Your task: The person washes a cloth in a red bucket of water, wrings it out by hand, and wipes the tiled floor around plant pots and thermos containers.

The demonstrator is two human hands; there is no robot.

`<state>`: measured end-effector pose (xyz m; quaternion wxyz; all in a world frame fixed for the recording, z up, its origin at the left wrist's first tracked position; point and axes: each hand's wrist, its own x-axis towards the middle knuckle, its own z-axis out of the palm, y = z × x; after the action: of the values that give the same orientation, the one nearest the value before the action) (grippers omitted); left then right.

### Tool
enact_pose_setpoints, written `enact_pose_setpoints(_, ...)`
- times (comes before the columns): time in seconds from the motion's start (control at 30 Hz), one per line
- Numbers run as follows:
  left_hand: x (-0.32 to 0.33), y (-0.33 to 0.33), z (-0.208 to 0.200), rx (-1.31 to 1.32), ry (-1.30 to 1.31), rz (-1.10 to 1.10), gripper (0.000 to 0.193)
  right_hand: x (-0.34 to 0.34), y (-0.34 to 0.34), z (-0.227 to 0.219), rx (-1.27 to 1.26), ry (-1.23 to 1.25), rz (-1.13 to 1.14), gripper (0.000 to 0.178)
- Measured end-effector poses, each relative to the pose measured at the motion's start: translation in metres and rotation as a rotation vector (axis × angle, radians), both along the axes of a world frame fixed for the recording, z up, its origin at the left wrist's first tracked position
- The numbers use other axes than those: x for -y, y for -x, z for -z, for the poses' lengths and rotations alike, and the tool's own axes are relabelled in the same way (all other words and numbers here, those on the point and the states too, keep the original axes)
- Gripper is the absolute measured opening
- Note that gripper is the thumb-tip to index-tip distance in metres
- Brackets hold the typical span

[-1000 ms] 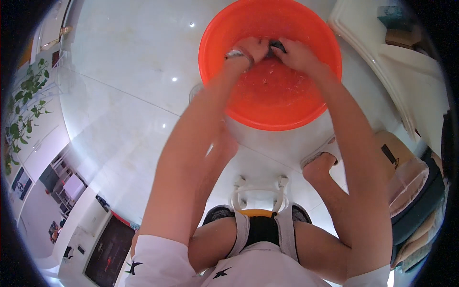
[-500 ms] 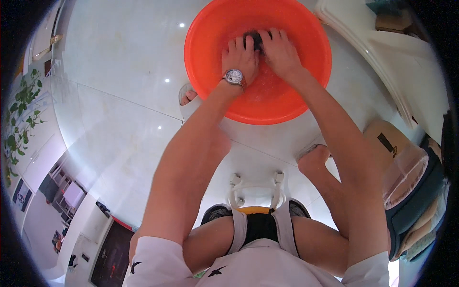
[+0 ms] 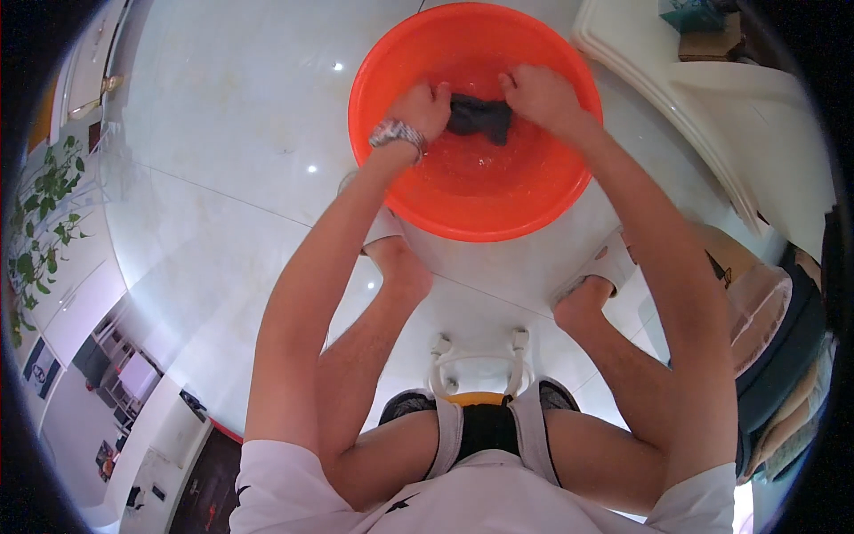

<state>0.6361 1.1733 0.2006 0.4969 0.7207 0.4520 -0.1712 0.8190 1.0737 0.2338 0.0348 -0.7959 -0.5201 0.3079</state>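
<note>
A wide orange plastic basin with water in it stands on the floor in front of me. Over the water a small dark wet cloth stretches between my hands, its lower corner hanging toward me; whether it is a sock I cannot make out. My left hand, with a metal watch on the wrist, is closed on the cloth's left end. The fingers of my right hand curl closed at its right end.
My slippered feet rest on pale floor tiles behind the basin, left and right. A cream curved furniture edge lies at the far right, with a pile of folded fabric nearer me. Potted leaves hang at the left.
My hands were together, pressing the bunched cloth low in the basin. They have moved apart and slightly toward me, and the cloth is spread out between them.
</note>
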Motion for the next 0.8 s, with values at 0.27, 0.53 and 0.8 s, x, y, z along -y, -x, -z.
enact_pose_setpoints(0.27,0.057,-0.001,0.019,0.026,-0.786,0.248,0.033,0.029,0.078,0.043,0.319,-0.271,-0.119,0.026)
enact_pose_setpoints(0.53,0.029,-0.028,0.033,0.125,-0.367,-0.250,0.038,0.002,0.075,0.059,-0.368,-0.347,0.596,0.032)
enact_pose_setpoints(0.8,0.024,-0.017,-0.079,0.332,0.626,-0.555,0.030,0.025,0.037,-0.033,-1.690,0.036,0.733,0.035)
